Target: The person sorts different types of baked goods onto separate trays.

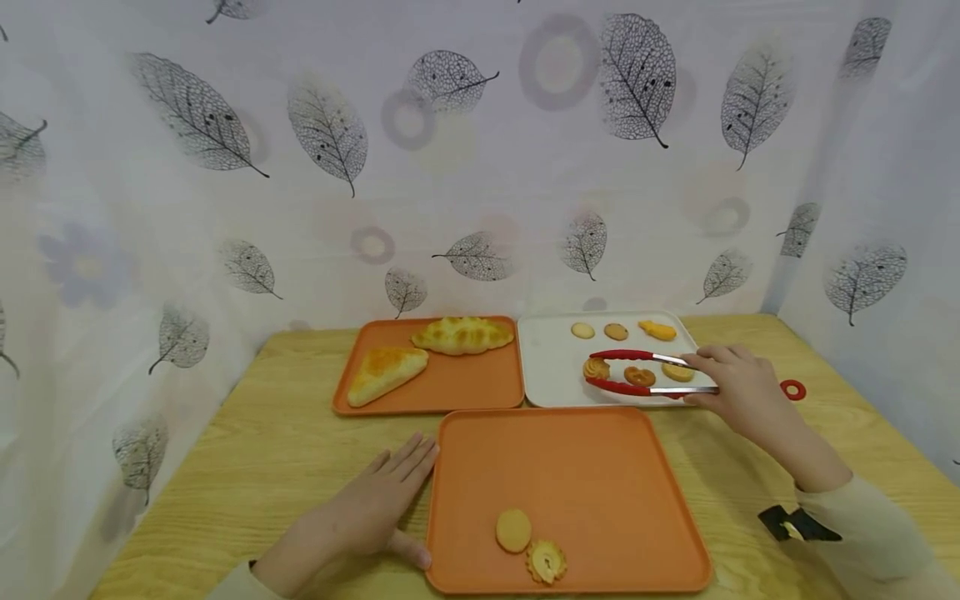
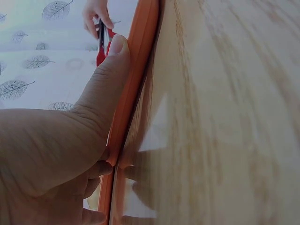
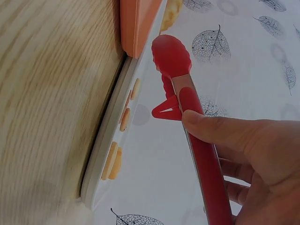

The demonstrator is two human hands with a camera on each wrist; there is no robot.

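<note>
My right hand (image 1: pixel 738 396) grips red-and-silver tongs (image 1: pixel 621 387), thumb along one arm in the right wrist view. Over the white tray (image 1: pixel 551 358), the spread tong tips lie on either side of a swirled cookie (image 1: pixel 596 368) as seen from the head; contact cannot be told. Nearby on that tray are a brown pretzel-like cookie (image 1: pixel 640 376) and a yellow cookie (image 1: pixel 678 372). My left hand (image 1: pixel 367 508) rests at the left edge of the front orange tray (image 1: pixel 600 483), thumb and fingers extended. This tray carries a plain round cookie (image 1: pixel 513 531) and a scalloped cookie (image 1: pixel 546 562).
Behind, a second orange tray (image 1: pixel 450 390) bears a triangular bread (image 1: pixel 386 375) and a long bumpy bread (image 1: pixel 462 335). Along the white tray's back lie two round cookies and an orange-yellow piece (image 1: pixel 657 330). A leaf-patterned curtain (image 1: pixel 480 183) surrounds the wooden table (image 1: pixel 262 433).
</note>
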